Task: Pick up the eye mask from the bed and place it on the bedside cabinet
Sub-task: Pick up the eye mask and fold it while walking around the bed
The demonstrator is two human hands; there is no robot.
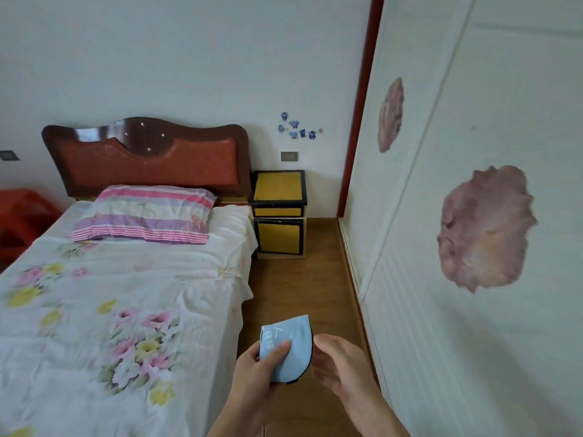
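Observation:
A light blue eye mask [291,342] with a dark edge and white markings is folded and held upright in front of me, over the wooden floor beside the bed. My left hand [257,372] grips it, thumb across its front. My right hand [342,364] is just right of the mask with fingers spread, touching or nearly touching its edge. The bedside cabinet [279,187], yellow with black trim, stands far ahead against the wall, right of the headboard. Its top is bare. The bed [104,298] with a floral white sheet lies to my left.
A striped pink pillow [145,214] rests at the head of the bed under a red-brown headboard [145,162]. A white wardrobe wall with flower decals [485,228] runs along the right. A strip of wooden floor [303,279] leads to the cabinet. A red stool [22,212] is far left.

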